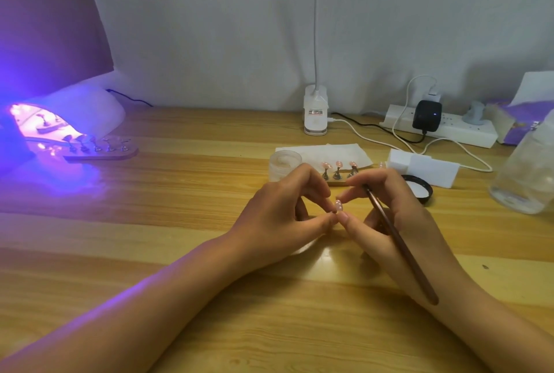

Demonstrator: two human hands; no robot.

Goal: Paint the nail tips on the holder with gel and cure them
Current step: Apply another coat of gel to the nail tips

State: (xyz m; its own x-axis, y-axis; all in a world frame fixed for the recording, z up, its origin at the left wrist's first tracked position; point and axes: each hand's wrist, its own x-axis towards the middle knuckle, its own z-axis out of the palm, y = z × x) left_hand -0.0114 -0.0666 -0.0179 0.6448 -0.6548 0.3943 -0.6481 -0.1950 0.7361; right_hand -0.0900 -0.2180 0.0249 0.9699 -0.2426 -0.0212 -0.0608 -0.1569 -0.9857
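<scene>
Left hand (281, 210) pinches one tip (338, 205) between thumb and forefinger, low over the surface (180, 252), just in front of the holder (337, 183), where three more tips stand. Right hand (395, 216) has its grip on the brush (398, 240), shaft lying back over the wrist, and its fingertips meet the same tip. Bristle end hidden. Judgement: brace both wrists on the wood, keep fingers off the tip's face, lay gel thin. Lamp (90, 108) glows far left.
</scene>
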